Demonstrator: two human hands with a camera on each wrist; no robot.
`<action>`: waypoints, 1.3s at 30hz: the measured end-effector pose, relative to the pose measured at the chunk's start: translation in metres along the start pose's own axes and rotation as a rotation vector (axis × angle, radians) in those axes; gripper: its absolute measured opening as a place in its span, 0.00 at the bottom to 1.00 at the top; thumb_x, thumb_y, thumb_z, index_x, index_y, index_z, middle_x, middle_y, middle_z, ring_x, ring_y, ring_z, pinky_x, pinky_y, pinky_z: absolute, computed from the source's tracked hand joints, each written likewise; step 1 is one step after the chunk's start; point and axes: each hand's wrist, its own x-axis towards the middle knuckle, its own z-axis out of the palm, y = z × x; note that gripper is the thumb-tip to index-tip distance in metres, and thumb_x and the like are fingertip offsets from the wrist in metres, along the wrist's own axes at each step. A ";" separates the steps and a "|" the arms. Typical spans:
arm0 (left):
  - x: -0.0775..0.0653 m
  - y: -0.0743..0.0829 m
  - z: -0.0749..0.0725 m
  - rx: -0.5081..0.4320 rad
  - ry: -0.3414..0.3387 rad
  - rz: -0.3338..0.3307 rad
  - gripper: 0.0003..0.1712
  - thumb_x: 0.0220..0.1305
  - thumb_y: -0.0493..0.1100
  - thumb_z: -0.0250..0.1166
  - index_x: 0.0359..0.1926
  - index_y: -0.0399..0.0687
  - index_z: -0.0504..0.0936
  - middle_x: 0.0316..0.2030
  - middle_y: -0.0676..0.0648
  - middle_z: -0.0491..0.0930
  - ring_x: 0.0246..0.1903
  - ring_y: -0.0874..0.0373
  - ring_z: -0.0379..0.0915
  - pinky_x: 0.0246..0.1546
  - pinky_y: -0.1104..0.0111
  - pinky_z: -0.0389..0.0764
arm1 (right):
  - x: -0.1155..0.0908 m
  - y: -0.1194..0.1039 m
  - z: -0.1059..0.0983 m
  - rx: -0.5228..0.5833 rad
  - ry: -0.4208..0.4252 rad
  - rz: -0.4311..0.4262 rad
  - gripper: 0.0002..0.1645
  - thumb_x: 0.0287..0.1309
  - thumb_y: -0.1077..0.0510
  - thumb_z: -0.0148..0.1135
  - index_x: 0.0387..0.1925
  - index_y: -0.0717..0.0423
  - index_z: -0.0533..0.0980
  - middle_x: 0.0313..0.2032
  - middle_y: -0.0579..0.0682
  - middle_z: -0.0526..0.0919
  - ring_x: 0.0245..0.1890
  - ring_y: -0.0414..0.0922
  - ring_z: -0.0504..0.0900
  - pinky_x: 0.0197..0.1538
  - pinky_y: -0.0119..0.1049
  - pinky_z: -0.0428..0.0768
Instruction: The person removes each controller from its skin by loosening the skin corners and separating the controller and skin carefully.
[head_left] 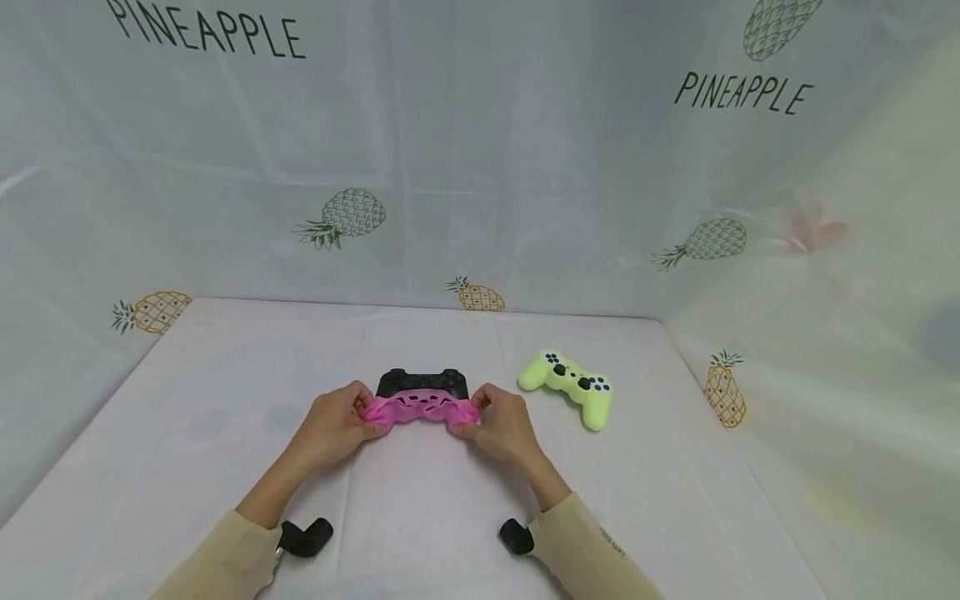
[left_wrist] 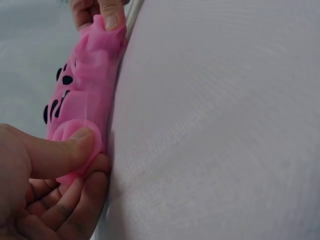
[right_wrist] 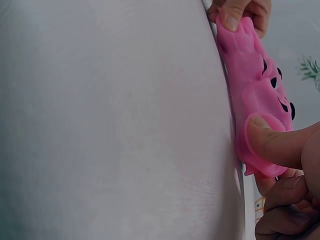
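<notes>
A black game controller (head_left: 422,382) lies on the white-covered table, its near part inside a pink silicone controller cover (head_left: 420,406). My left hand (head_left: 339,423) pinches the cover's left grip end between thumb and fingers. At the opposite end my right hand (head_left: 504,422) pinches the right grip end the same way. In the left wrist view the pink cover (left_wrist: 92,75) looks wrinkled, with black parts showing through its holes. The right wrist view shows my thumb pressed into the rounded end of the cover (right_wrist: 255,95).
To the right of my right hand lies a light green controller (head_left: 570,382) with black sticks and buttons, set at an angle. A pale curtain (head_left: 480,150) printed with pineapples hangs behind the table. Black wrist-worn devices (head_left: 306,538) stick out at both sleeves.
</notes>
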 end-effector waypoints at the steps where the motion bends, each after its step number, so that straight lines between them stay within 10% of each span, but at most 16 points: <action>1: 0.000 0.000 0.000 0.001 0.001 -0.004 0.21 0.59 0.43 0.81 0.44 0.44 0.77 0.31 0.49 0.78 0.30 0.55 0.72 0.33 0.62 0.73 | 0.000 0.000 0.000 -0.002 -0.001 0.000 0.24 0.47 0.49 0.88 0.33 0.51 0.78 0.23 0.45 0.75 0.26 0.40 0.66 0.29 0.34 0.64; 39: 0.007 0.009 0.005 0.019 0.063 -0.057 0.17 0.59 0.39 0.79 0.42 0.42 0.80 0.30 0.48 0.78 0.31 0.54 0.72 0.34 0.62 0.72 | 0.012 0.002 0.002 -0.010 -0.014 0.028 0.20 0.49 0.53 0.86 0.32 0.53 0.79 0.27 0.46 0.80 0.30 0.42 0.72 0.35 0.37 0.71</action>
